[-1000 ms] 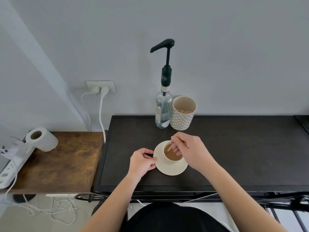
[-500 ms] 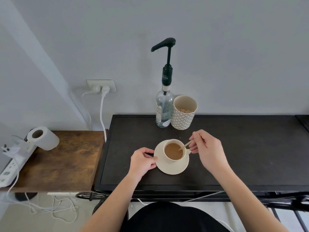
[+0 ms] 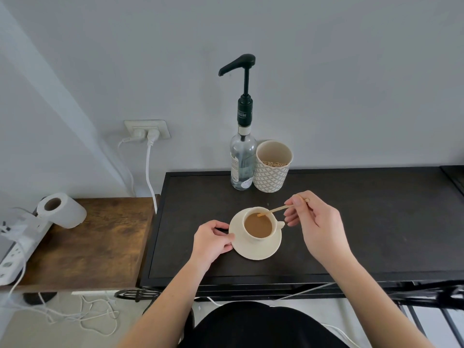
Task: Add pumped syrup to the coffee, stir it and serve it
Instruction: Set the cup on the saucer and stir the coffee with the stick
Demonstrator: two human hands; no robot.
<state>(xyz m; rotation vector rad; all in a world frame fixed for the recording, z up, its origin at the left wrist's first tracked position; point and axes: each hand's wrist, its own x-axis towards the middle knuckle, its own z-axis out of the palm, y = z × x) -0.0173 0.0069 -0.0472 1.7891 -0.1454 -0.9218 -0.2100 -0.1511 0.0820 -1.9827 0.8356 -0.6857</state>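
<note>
A cream cup (image 3: 259, 225) of milky coffee stands on a cream saucer (image 3: 256, 249) on the black table (image 3: 364, 234). My left hand (image 3: 213, 241) pinches the saucer's left rim. My right hand (image 3: 315, 227), right of the cup, holds a thin wooden stir stick (image 3: 277, 210). The stick's wet tip hangs just above the coffee at the cup's far rim. The clear syrup bottle (image 3: 243, 159) with a black pump (image 3: 238, 64) stands at the table's back edge.
A patterned cup (image 3: 272, 169) with stick ends inside stands right of the bottle. A lower wooden side table (image 3: 95, 242) on the left carries a toilet roll (image 3: 62, 210) and a white power strip (image 3: 15, 254). Cables run from the wall socket (image 3: 147, 129).
My right hand has pulled out to the right of the cup and lifted the stick, whose tip now clears the coffee. The left hand stays on the saucer.
</note>
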